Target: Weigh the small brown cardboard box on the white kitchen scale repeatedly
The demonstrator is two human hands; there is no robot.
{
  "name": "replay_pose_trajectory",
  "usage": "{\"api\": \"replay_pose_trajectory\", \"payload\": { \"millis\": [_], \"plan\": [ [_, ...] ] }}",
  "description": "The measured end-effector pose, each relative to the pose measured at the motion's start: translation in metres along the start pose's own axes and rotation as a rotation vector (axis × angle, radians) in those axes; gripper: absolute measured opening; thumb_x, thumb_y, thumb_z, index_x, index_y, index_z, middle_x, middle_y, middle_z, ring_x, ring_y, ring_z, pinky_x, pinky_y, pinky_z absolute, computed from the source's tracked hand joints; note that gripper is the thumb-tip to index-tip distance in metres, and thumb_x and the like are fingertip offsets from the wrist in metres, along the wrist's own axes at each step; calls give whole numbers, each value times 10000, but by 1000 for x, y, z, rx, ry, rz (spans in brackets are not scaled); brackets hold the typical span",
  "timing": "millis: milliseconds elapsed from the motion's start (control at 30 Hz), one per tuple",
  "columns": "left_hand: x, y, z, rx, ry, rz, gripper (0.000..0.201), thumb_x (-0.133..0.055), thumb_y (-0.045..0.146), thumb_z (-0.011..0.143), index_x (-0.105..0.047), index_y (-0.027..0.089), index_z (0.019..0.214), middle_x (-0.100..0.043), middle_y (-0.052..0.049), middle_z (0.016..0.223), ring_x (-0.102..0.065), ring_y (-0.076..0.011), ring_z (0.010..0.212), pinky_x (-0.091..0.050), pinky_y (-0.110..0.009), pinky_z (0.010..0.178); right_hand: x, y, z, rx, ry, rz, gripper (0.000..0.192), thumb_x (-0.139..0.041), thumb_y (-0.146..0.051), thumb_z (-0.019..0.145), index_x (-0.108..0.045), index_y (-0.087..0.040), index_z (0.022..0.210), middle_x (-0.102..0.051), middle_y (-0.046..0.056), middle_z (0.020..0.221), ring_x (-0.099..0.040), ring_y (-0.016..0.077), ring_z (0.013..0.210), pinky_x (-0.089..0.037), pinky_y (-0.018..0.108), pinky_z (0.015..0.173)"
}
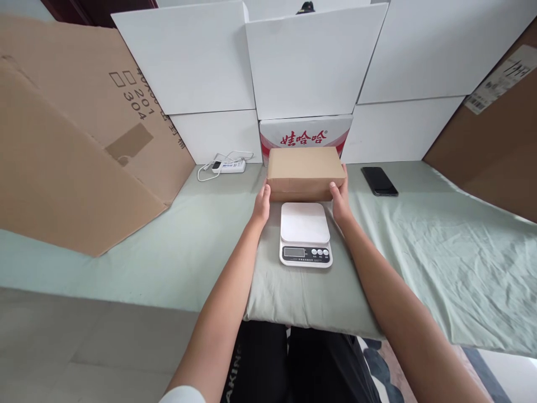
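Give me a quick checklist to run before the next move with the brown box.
1. Left hand against the left side of the brown box: ok.
2. Right hand against its right side: ok.
3. White scale flat on the green cloth: ok.
4. Scale display showing a reading: cannot tell.
5. Box lifted off the cloth: cannot tell.
6. Black phone apart from both hands: ok.

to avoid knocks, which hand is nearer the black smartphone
Right. The right hand, gripping the cardboard box, is left of the smartphone; the left hand, on its opposite side, is farther left.
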State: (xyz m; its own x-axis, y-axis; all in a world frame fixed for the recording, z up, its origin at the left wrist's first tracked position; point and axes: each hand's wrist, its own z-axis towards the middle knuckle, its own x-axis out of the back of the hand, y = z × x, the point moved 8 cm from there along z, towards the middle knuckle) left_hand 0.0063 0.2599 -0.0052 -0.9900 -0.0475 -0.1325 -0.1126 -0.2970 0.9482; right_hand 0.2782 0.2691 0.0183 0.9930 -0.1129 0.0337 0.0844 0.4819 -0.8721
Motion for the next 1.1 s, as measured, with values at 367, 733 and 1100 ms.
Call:
{"api": "replay_pose_trajectory", "payload": {
  "millis": [367,733,1100],
  "plan": [
    [7,69,-89,-36,-203,-14,924,-367,928,980,-588,317,1636,-568,-42,1748,-294,-359,1759,-309,-519,1442,29,-62,-84,85,-129,-150,1083,-583,-825,978,-63,-378,1815,-195,51,1927,-136,374,1808,-251,658,1451],
    [15,57,-131,-22,-164,61,876,-396,895,997,-585,321,1630,-609,-82,1704,-391,-384,1710,-320,-550,1431,39,-62,-109,132,-72,-192,861,-609,-748,998,-308,-427,1738,-391,68,1821,-388,442,1693,-319,741,1395],
    [15,56,-132,-38,-136,81,870,-421,878,1002,-576,303,1636,-637,-103,1675,-438,-394,1680,-363,-550,1397,41,-57,-110,104,-41,-195,882,-612,-773,981,-319,-416,1733,-393,62,1825,-354,435,1713,-276,739,1414]
  ]
}}
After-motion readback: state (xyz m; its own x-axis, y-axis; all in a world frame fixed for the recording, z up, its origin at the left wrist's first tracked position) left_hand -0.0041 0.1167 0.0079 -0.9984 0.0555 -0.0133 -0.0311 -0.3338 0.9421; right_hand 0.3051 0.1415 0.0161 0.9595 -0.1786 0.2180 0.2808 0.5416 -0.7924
